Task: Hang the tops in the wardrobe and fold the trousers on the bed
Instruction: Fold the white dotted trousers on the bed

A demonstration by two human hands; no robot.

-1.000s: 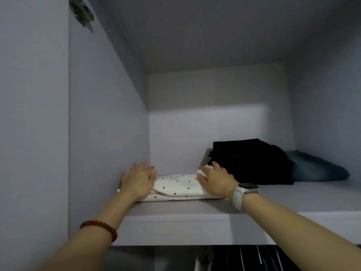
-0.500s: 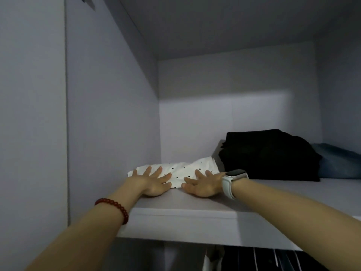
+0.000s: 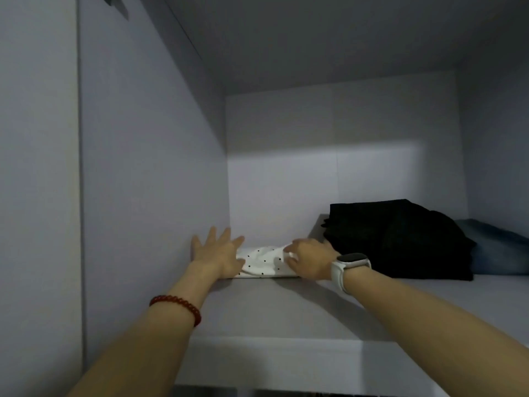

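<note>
A folded white garment with black dots (image 3: pixel 262 262) lies deep on the wardrobe's upper shelf (image 3: pixel 274 308), against the back left corner. My left hand (image 3: pixel 217 255), fingers straight and spread, presses on its left end. My right hand (image 3: pixel 310 260) touches its right end, fingers bent over the cloth edge; how firmly it holds is hard to make out. A red bead bracelet is on my left wrist, a white watch on my right.
A folded black garment (image 3: pixel 398 239) sits right of the white one, and a blue denim piece (image 3: pixel 499 247) lies beyond it at the far right. The wardrobe's left wall (image 3: pixel 148 167) stands close to my left hand. Dark hanging items show below the shelf.
Both hands have moved forward again with the white garment, pushing it deeper onto the shelf toward the back wall. My view has shifted closer.
</note>
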